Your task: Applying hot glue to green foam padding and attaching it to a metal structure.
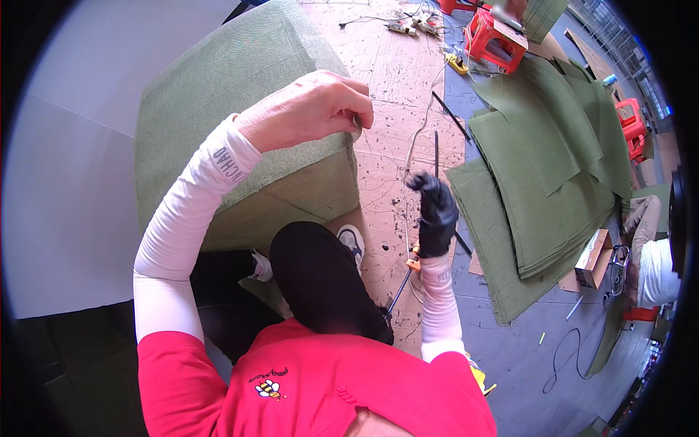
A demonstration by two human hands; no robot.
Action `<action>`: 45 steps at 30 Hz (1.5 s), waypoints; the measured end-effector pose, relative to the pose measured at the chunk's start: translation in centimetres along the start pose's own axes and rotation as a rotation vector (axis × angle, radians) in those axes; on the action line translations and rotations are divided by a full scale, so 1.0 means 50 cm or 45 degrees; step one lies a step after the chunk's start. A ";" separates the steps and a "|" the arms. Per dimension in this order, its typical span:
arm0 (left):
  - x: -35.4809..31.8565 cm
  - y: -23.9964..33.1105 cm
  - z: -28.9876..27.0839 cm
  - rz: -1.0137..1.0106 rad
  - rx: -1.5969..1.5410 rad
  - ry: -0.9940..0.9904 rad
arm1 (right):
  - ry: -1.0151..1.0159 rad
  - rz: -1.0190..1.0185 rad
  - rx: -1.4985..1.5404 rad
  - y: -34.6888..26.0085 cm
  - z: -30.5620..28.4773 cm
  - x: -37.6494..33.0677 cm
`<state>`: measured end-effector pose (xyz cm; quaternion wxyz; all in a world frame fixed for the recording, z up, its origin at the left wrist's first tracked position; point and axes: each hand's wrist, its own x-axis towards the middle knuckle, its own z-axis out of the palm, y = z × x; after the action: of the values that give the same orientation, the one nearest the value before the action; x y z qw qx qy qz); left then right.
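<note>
Black glove (437,237) fingers curl inward on the right hand (439,207), raised over the floor and apart from the green cloth; whether they hold anything, I cannot tell. Bare, the left hand (313,105) bends its fingers down toward the thumb, nearly together, at the near right corner of a large block covered in green cloth (218,87); how tightly they close, and on what, is hidden. White sleeves (178,211) cover both forearms. The block stands ahead and to the left, just beyond the black-trousered knee (313,273). Right of it, tan sheeting (393,73) lies scattered with dark scraps and a pale cord. Further right, green sheets (539,189) are piled on the grey floor, a red stool (495,40) beyond them, and near the right rim are an open carton (593,258) and another person (657,273)
</note>
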<state>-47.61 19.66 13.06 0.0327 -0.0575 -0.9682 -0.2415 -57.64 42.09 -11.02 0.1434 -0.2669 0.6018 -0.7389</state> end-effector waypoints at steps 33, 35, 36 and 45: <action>-0.335 0.196 0.307 -0.084 0.082 0.352 | -0.315 0.131 0.391 -0.219 0.202 0.201; -0.337 0.194 0.294 -0.074 0.122 0.371 | -0.336 0.092 0.476 -0.216 0.200 0.199; -0.338 0.194 0.288 -0.071 0.125 0.369 | -0.312 0.112 0.433 -0.213 0.199 0.198; -0.344 0.187 0.253 0.002 0.188 0.522 | -0.183 -0.048 0.300 -0.144 0.161 0.220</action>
<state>-29.79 32.17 4.68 0.2332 -0.0053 -0.9563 -0.1764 -61.27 31.35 -0.55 0.2025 -0.3116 0.4938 -0.7861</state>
